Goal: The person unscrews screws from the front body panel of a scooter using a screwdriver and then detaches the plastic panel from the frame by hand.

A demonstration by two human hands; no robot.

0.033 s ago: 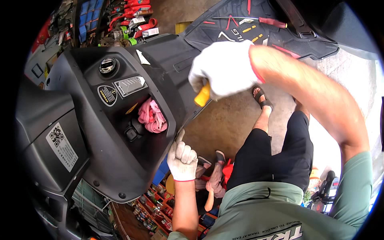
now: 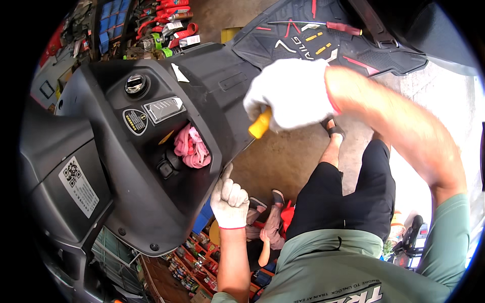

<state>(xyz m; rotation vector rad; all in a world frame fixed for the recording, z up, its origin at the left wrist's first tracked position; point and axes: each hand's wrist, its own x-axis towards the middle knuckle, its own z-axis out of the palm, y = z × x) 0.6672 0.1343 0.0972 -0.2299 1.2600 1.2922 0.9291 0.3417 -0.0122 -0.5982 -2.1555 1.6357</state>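
Note:
In a white glove, my right hand (image 2: pixel 290 96) is closed around a tool with a yellow handle (image 2: pixel 260 124); the tool's other end is hidden by the hand. It hangs over the inner edge of a dark grey scooter body (image 2: pixel 136 182). My left hand (image 2: pixel 231 203), also gloved, has most fingers curled in. Its one stretched finger touches the lower edge of the scooter's front panel, beside an open storage pocket. Inside that pocket lies a bunched pink cloth (image 2: pixel 193 147). Above the cloth are a round knob (image 2: pixel 135 84) and a small ribbed plate (image 2: pixel 165 109).
A screwdriver with a red handle (image 2: pixel 344 28) lies on the black footboard mat (image 2: pixel 283 38). A seated person (image 2: pixel 265 237) is below, near shelves of small goods (image 2: pixel 194 270). Red bottles (image 2: pixel 174 15) crowd the upper left. A white scrap (image 2: pixel 180 73) rests on the body.
My right hand has shifted slightly right and down, carrying the yellow-handled tool. My left hand stays almost in place at the panel edge.

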